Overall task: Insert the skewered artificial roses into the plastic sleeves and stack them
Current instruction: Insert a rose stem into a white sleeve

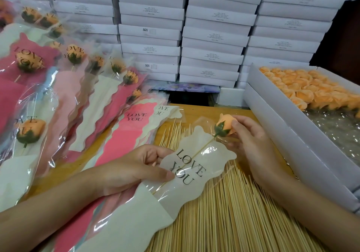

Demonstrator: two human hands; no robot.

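Note:
My right hand (pixel 251 140) pinches an orange artificial rose (pixel 224 124) with green sepals, fixed on a thin wooden skewer (pixel 196 154). The skewer runs down inside a cream plastic sleeve (pixel 196 173) printed LOVE YOU. My left hand (pixel 136 171) grips that sleeve at its left edge, thumb on top near the print. The rose head sits at the sleeve's clear upper end. A stack of filled sleeves (pixel 64 88) in pink, blue and cream fans out on the left, each with an orange rose inside.
Loose bamboo skewers (pixel 233 212) cover the wooden table under my hands. Empty sleeves (pixel 134 127) lie between them and the filled stack. A white box of orange rose heads (pixel 303 90) stands at right. Stacked white cartons (pixel 194 27) wall off the back.

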